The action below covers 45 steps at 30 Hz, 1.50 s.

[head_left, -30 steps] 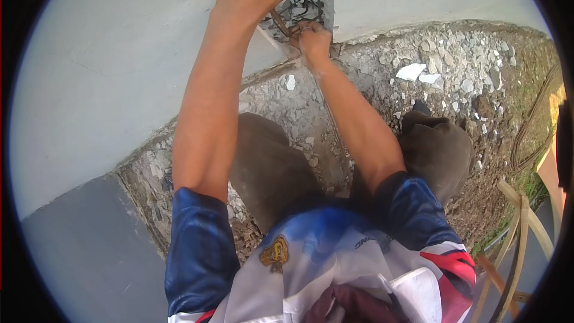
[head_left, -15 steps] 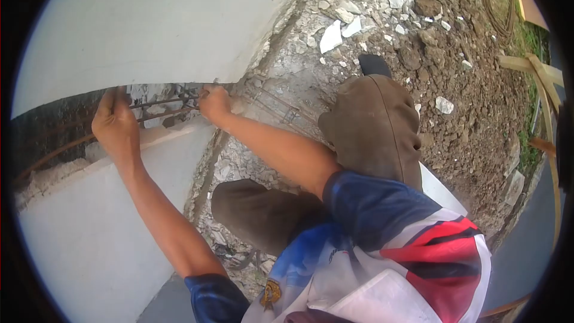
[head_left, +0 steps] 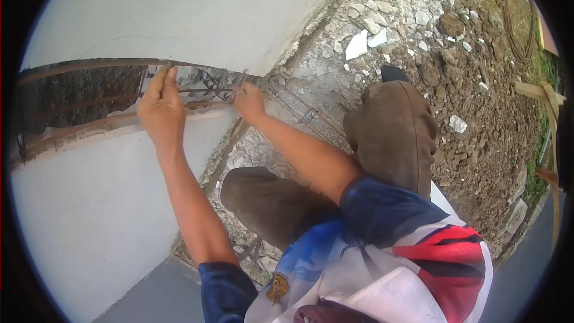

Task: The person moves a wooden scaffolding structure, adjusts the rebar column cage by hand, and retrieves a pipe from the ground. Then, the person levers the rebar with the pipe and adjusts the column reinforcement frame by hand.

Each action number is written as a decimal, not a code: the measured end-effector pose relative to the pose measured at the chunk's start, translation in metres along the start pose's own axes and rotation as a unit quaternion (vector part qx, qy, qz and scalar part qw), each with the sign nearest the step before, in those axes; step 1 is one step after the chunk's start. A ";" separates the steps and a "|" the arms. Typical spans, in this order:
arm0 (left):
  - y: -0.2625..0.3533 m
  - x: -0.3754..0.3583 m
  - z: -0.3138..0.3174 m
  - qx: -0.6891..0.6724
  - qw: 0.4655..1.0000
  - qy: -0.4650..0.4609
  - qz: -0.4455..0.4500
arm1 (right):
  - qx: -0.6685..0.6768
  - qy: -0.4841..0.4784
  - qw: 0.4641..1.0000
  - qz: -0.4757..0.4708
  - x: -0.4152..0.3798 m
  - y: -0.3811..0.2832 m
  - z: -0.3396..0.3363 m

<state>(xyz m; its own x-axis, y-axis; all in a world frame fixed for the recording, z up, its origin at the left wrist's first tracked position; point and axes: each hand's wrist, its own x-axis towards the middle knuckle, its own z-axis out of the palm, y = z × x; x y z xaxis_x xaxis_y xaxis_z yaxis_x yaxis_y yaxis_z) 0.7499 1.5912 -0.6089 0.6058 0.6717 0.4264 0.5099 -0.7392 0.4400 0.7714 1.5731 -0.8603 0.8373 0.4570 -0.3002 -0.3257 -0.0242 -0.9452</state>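
Observation:
A long slot is cut through a pale wall point(head_left: 191, 18), with rusty reinforcing bars point(head_left: 84, 106) running along it. My left hand point(head_left: 162, 107) is raised at the slot, its thumb and fingers closed together just under the upper bar point(head_left: 101, 67). What sits between those fingertips is too small to make out. Farther right, my right hand point(head_left: 249, 103) is closed in a fist by the slot's right end, against the bars and a small upright piece of metal point(head_left: 242, 76). Its fingertips are turned away, so what they grip is hidden.
Broken concrete and white rubble point(head_left: 357, 46) cover the ground beyond the wall's edge. More bars point(head_left: 308, 113) stick out low over the rubble beside my knee point(head_left: 391, 125). Timber pieces point(head_left: 547, 98) stand at the far right, near a coil of rod point(head_left: 520, 42).
The view has shifted, showing more of the slot and its upper bar. My left hand has moved rightward along the slot, closer to my right hand, which stays at the slot's right end.

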 end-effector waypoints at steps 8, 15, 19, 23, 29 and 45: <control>-0.005 -0.013 0.006 -0.021 0.998 0.005 0.057 | 0.058 -0.067 0.996 0.031 -0.006 0.014 -0.014; -0.005 -0.010 0.013 0.047 0.999 -0.018 0.020 | -0.038 -0.083 0.996 0.000 0.020 0.048 -0.007; -0.010 -0.020 0.023 0.034 0.994 -0.099 0.002 | 0.121 -0.119 0.977 0.132 0.021 0.047 -0.022; -0.023 -0.015 0.036 0.009 0.994 -0.105 -0.019 | 0.071 -0.120 0.977 0.163 -0.001 0.055 -0.061; -0.027 -0.016 0.041 0.020 0.993 -0.119 -0.007 | -0.005 -0.089 0.986 0.142 0.021 0.047 -0.117; -0.050 -0.029 0.077 0.045 0.987 -0.154 -0.032 | -0.423 -0.204 0.875 -0.118 0.030 -0.029 -0.125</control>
<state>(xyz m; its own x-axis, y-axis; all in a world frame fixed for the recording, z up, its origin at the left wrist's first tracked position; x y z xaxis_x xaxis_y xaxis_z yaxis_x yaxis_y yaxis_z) 0.7540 1.6046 -0.7037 0.7200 0.6810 0.1337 0.5975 -0.7062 0.3798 0.8608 1.4758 -0.8580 0.5548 0.8131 -0.1763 0.4203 -0.4568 -0.7840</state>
